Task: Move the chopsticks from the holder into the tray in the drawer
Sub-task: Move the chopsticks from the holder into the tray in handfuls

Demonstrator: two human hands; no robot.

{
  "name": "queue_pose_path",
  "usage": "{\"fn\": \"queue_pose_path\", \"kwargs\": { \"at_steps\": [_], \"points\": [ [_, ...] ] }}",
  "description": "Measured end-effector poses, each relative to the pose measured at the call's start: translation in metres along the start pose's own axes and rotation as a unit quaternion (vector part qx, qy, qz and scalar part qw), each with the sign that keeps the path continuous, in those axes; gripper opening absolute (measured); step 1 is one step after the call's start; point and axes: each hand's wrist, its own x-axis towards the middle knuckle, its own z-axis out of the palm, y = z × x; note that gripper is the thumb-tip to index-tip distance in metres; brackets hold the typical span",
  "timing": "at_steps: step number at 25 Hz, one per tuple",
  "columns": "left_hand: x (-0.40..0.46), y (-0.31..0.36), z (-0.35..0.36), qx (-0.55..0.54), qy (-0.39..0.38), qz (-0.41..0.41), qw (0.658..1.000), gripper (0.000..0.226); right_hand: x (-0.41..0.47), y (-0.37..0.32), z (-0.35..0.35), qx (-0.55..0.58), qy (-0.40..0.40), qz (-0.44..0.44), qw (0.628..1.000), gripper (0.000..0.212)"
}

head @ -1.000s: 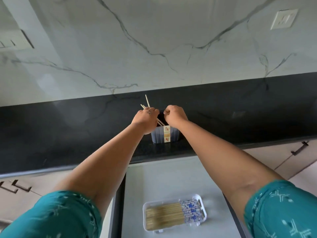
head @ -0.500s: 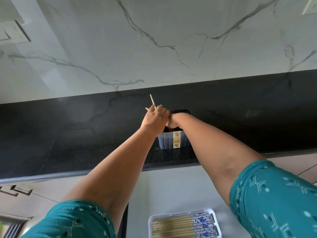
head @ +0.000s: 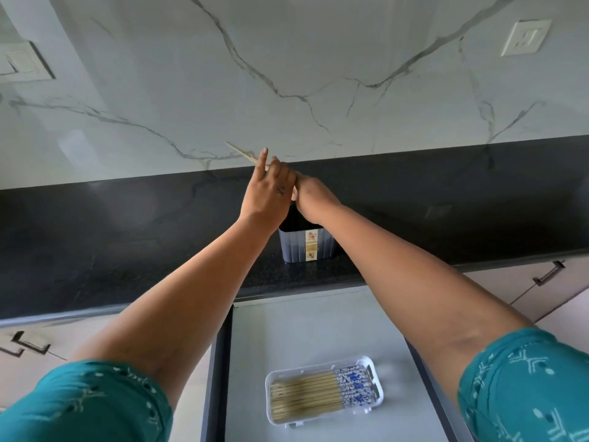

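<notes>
A grey ribbed chopstick holder (head: 298,248) with a small flowered label stands on the black counter. Above it my left hand (head: 271,193) holds a thin wooden chopstick (head: 240,152) whose tip pokes out up and to the left. My right hand (head: 310,197) presses against the left hand right over the holder's mouth; its fingers are hidden, so I cannot tell what it grips. Below, in the open drawer, a clear white tray (head: 374,401) holds several chopsticks (head: 306,397) with blue-patterned ends, lying side by side.
The black counter (head: 127,250) runs across under a white marble wall with a socket (head: 526,38) at upper right. The grey drawer floor (head: 318,333) lies open below. Cabinet handles (head: 548,274) sit right and left.
Both hands have risen above the holder and pressed together. The chopstick in my left hand now tilts flatter, pointing up-left. The view dropped, showing more of the drawer and tray.
</notes>
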Motion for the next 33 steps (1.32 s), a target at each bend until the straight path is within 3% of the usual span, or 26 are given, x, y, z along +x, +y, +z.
{"fn": "queue_pose_path", "kwargs": {
  "at_steps": [2, 4, 7, 9, 11, 13, 16, 19, 22, 28, 33],
  "points": [
    [-0.019, -0.001, -0.008, -0.052, 0.076, -0.008, 0.996, 0.035, -0.035, -0.005, -0.002, -0.095, 0.062, -0.058, 0.992, 0.025],
    [-0.048, 0.008, -0.008, -0.134, 0.111, -0.005, 0.985, 0.028, -0.076, 0.002, 0.005, -0.228, 0.131, -0.124, 0.957, 0.017],
    [-0.104, 0.043, 0.005, -0.230, -0.019, 0.023, 0.973, 0.027, -0.137, 0.043, 0.033, -0.289, 0.108, -0.116, 0.944, 0.016],
    [-0.149, 0.073, 0.020, -0.274, -0.099, 0.042, 0.956, 0.025, -0.176, 0.076, 0.057, -0.269, 0.018, -0.065, 0.961, 0.021],
    [-0.193, 0.102, 0.038, -0.319, -0.130, 0.053, 0.937, 0.022, -0.212, 0.101, 0.081, -0.245, -0.051, -0.013, 0.968, 0.027],
    [-0.230, 0.128, 0.051, -0.359, -0.152, 0.048, 0.920, 0.025, -0.242, 0.117, 0.105, -0.223, -0.079, 0.028, 0.971, 0.025],
    [-0.264, 0.159, 0.061, -0.370, -0.199, 0.048, 0.906, 0.030, -0.269, 0.134, 0.132, -0.040, -0.084, 0.150, 0.984, 0.021],
    [-0.275, 0.181, 0.069, -0.368, -0.252, 0.055, 0.893, 0.032, -0.278, 0.152, 0.143, 0.086, -0.098, 0.320, 0.938, 0.036],
    [-0.271, 0.204, 0.082, -0.379, -0.286, 0.061, 0.878, 0.032, -0.276, 0.164, 0.155, 0.121, -0.128, 0.379, 0.908, 0.048],
    [-0.249, 0.246, 0.099, -0.417, -0.306, 0.082, 0.852, 0.035, -0.269, 0.186, 0.161, 0.034, -0.163, 0.285, 0.944, 0.025],
    [-0.248, 0.263, 0.114, -0.401, -0.322, 0.099, 0.852, 0.036, -0.264, 0.211, 0.156, 0.033, -0.207, 0.206, 0.956, 0.039]
  ]
}}
